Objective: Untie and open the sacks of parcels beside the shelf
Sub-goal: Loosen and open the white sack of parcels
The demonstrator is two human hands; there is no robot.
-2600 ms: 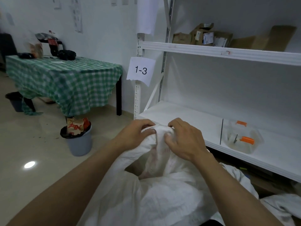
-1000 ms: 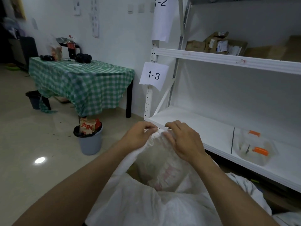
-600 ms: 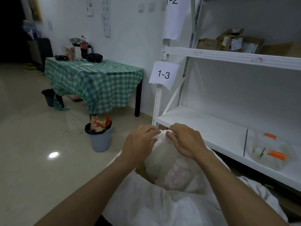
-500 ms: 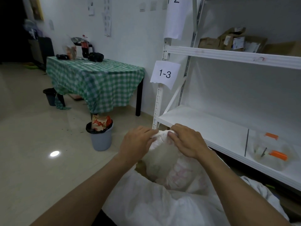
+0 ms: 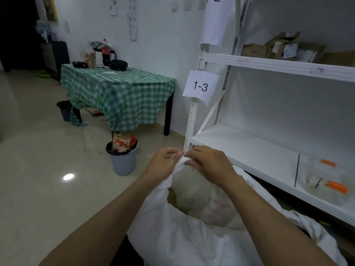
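Two hands meet at the top of a white woven sack in the head view, the only view there is. The left hand and the right hand each pinch the bunched neck of the sack with curled fingers, fingertips almost touching over it. Whether a cord or a knot in the cloth itself closes it cannot be told; the fingers hide it.

The sack stands on the floor right in front of the person, just beside the lower board of the white shelf, its neck drawn up to the hands. Faint pink print shows on its thin side. Under the left wrist a dark gap shows something brownish inside, so the mouth looks partly slack — yet the neck is gathered, not spread.

By my reading the untying is in hand and unfinished: the tie has to come loose and the mouth be pulled wide. More white cloth lies low on the right by the shelf — another sack or a fold of this one, I cannot tell — so more may be left.

Further off stand a bench under a green checked cloth, a grey bin, a "1-3" label, cardboard parcels on the upper board and a clear tub on the lower.
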